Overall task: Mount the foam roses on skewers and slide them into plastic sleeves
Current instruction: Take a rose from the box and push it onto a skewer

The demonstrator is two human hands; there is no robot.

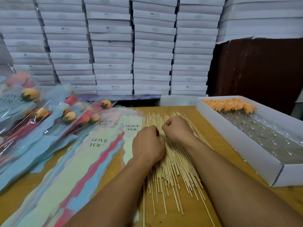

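Head view. Item: heap of thin pale bamboo skewers on the wooden table, directly beneath both hands. Left hand and right hand: fingers curled down onto the heap (whether either pinches a skewer, cannot tell). Right of hands: white box, orange foam roses remaining. Left: empty pastel "LOVE YOU" sleeves; beyond, finished sleeved roses. Part done.
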